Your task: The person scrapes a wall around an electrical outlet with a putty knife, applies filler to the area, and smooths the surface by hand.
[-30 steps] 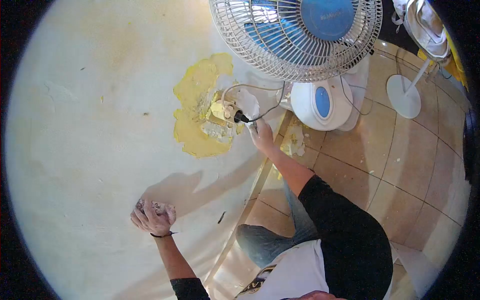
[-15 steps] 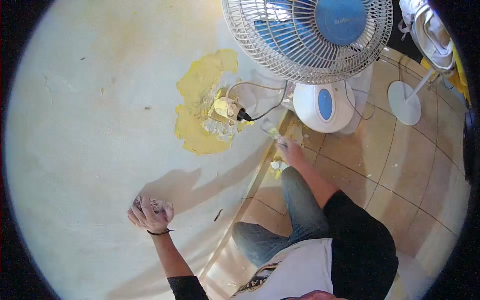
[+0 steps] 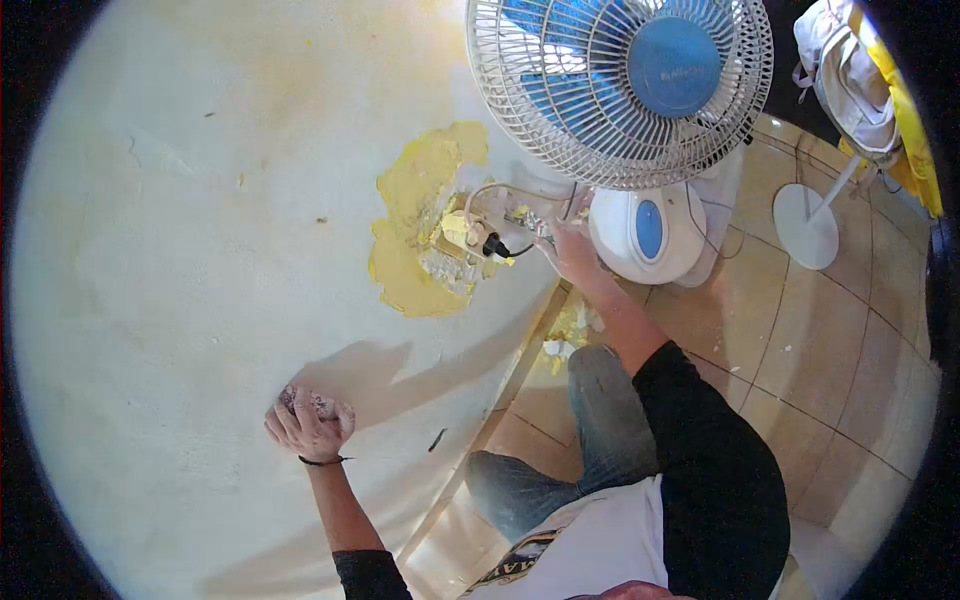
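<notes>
My left hand [image 3: 308, 425] is against the wall at the lower left, its fingers wrapped round a whitish, crusty lump [image 3: 325, 405] that looks like plaster. Farther up, my right hand [image 3: 575, 250] is closed on a putty knife [image 3: 538, 228], its blade pointing left toward the socket and partly lost among cords and debris. Just left of that blade, a plug adapter with a black plug [image 3: 494, 245] sits in a wall socket [image 3: 460, 232]. Around the socket spreads a rough patch of yellow paint [image 3: 405, 230] with broken plaster.
A white fan with a blue hub [image 3: 675, 65] stands on the floor close above my right hand, its cords trailing nearby. Plaster crumbs [image 3: 560, 348] lie on the tiles [image 3: 720, 310] by the wall. A round white base [image 3: 806, 227] on a stand is at the right.
My right hand has moved up with the putty knife, from beside the wall's foot to near the plug and the fan base. My left hand stays nearly in place; the whole view shifts slightly.
</notes>
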{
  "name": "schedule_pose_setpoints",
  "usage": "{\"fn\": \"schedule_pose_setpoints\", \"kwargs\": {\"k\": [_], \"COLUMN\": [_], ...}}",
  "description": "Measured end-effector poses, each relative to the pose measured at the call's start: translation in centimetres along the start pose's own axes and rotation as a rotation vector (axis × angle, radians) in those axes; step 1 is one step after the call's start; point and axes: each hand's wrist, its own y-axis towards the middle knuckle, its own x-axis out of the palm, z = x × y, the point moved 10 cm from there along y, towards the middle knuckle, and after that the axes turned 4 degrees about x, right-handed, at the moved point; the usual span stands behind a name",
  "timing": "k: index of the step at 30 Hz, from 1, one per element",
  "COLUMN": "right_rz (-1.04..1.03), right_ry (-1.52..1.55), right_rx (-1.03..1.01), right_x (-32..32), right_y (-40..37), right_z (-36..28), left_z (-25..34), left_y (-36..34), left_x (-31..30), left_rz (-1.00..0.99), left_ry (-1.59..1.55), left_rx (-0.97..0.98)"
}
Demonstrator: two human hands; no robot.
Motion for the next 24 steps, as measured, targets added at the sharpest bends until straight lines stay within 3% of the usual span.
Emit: {"fn": "schedule_pose_setpoints", "kwargs": {"k": [2, 4, 10, 12, 14, 18, 22, 24], "right_rz": [0.027, -0.07, -0.076, 0.018, -0.134, -0.154, -0.047, -0.12], "right_ry": [0.065, 0.057, 0.164, 0.061, 0.035, -0.003, -0.019, 0.016], "right_rx": [-0.071, 0.001, -0.044, -0.126, -0.027, 0.039, -0.04, 0.061], "right_x": [-0.9, -0.6, -0.8, -0.2, 0.8, 1.4, 0.4, 0.6], "right_y": [0.3, -0.2, 3.5, 2.5, 1.4, 1.6, 1.1, 1.4], "right_z": [-0.1, 0.6, -3.5, -1.8, -0.3, 0.9, 0.7, 1.1], "left_z": [0.0, -0.2, 0.0, -0.4, -0.6, -0.1, -0.4, -0.4], "left_y": [0.2, -0.1, 0.1, 0.0, -0.3, 0.1, -0.7, -0.8], "left_x": [0.0, -0.4, -0.7, -0.1, -0.1, -0.4, 0.3, 0.4], "left_rz": [0.028, 0.048, 0.038, 0.028, 0.031, 0.048, 0.025, 0.044], "left_ry": [0.001, 0.007, -0.043, -0.026, -0.02, 0.027, 0.027, 0.022], "left_rx": [-0.011, -0.022, -0.014, -0.038, -0.04, -0.033, -0.039, -0.028]}}
